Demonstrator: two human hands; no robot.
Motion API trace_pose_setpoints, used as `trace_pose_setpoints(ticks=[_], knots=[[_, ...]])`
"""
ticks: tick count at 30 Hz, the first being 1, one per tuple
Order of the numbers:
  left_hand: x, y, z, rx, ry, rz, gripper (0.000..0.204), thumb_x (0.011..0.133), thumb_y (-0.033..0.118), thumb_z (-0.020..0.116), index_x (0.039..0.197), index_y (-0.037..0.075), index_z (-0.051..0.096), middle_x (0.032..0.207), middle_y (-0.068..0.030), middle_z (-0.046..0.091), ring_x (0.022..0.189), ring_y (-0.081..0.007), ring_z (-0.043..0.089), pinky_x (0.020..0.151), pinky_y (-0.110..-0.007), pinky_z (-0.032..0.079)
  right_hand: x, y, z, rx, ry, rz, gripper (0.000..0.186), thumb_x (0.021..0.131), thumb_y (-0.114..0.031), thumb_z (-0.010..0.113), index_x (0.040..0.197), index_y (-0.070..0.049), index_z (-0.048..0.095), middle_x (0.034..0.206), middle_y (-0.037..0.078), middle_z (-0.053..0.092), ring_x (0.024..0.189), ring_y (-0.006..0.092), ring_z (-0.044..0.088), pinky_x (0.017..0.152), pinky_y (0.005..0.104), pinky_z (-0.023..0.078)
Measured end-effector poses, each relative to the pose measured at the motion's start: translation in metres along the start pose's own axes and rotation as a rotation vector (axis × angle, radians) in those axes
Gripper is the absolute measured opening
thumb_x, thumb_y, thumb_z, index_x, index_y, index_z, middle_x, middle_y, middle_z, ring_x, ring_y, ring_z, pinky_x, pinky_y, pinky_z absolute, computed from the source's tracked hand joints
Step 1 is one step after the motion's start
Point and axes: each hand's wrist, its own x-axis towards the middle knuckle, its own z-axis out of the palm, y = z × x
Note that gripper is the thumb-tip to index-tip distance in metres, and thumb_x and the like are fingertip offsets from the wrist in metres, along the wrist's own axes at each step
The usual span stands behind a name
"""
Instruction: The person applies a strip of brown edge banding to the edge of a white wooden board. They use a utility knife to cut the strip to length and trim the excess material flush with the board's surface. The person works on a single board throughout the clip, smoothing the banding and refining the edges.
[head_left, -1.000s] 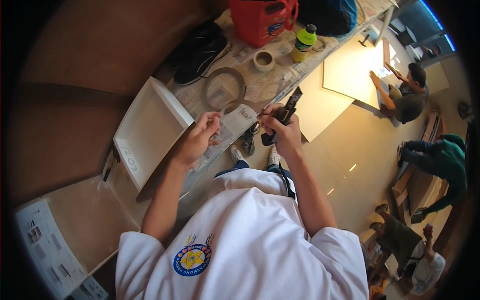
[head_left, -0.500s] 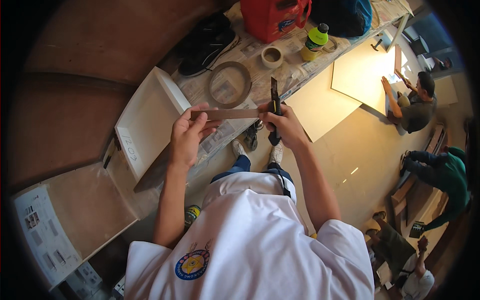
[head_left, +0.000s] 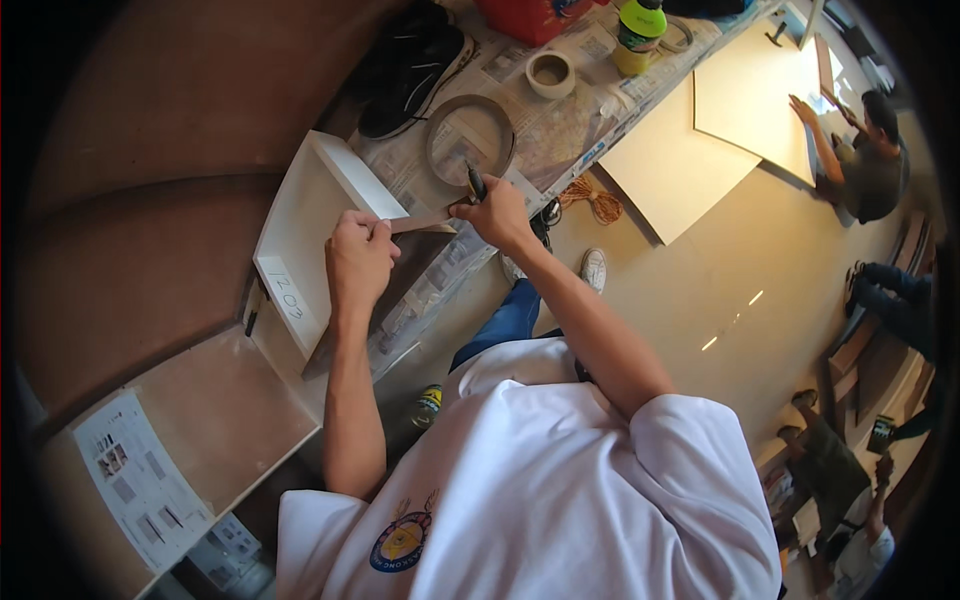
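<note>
My left hand (head_left: pixel 360 260) pinches one end of a thin brown edging strip (head_left: pixel 416 222). At the other end, my right hand (head_left: pixel 500 214) grips the strip together with a black-and-yellow utility knife (head_left: pixel 476 184). The strip runs along the upper corner of a white open drawer box (head_left: pixel 298 292), which stands tilted on the bench with a brown panel (head_left: pixel 412 272) on its near side. I cannot tell whether the strip touches that panel. Just beyond my right hand lies a coil of edging band (head_left: pixel 432 142).
A tape roll (head_left: pixel 537 84), a green-capped bottle (head_left: pixel 638 40), a red bag (head_left: pixel 530 18) and black shoes (head_left: pixel 415 85) sit on the paper-covered bench (head_left: pixel 590 120). Pale panels (head_left: pixel 680 165) and coiled cord (head_left: pixel 596 204) lie on the floor. A crouching person (head_left: pixel 872 165) works at right.
Both hands have moved toward the drawer box with the strip, lowering it to the box's corner. The knife blade no longer points up in clear view. My view has shifted left.
</note>
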Motion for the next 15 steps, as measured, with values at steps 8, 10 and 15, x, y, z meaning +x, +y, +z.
trace_pose_setpoints(ticks=[8,10,15], knots=[[0.027,-0.017,0.015,-0.077,-0.091,-0.039,0.027,0.096,0.013,0.07,0.105,-0.003,0.05,0.066,-0.0085,0.065,0.051,-0.0123,0.055,0.047,-0.027,0.041,0.008,0.046,0.026,0.145,-0.087,0.17,0.034,0.08,-0.032,0.087,0.094,-0.003,0.075,0.073,0.008,0.07,0.06,0.0168,0.067,0.06,0.0328,0.052],[0.035,-0.025,0.018,-0.074,-0.126,-0.046,0.028,0.095,0.012,0.071,0.105,-0.003,0.05,0.065,-0.0081,0.064,0.05,-0.012,0.053,0.046,-0.027,0.04,0.006,0.046,0.03,0.224,-0.088,0.238,0.033,0.079,-0.032,0.086,0.093,-0.003,0.076,0.073,0.009,0.071,0.064,0.0196,0.069,0.063,0.0346,0.053],[0.051,-0.046,0.018,0.017,-0.157,-0.036,0.035,0.093,0.018,0.073,0.11,-0.006,0.053,0.068,-0.01,0.068,0.061,-0.0168,0.061,0.06,-0.031,0.048,0.0,0.047,0.05,0.347,-0.055,0.365,0.03,0.078,-0.029,0.085,0.089,-0.003,0.076,0.073,0.012,0.073,0.073,0.0244,0.074,0.069,0.0386,0.056]])
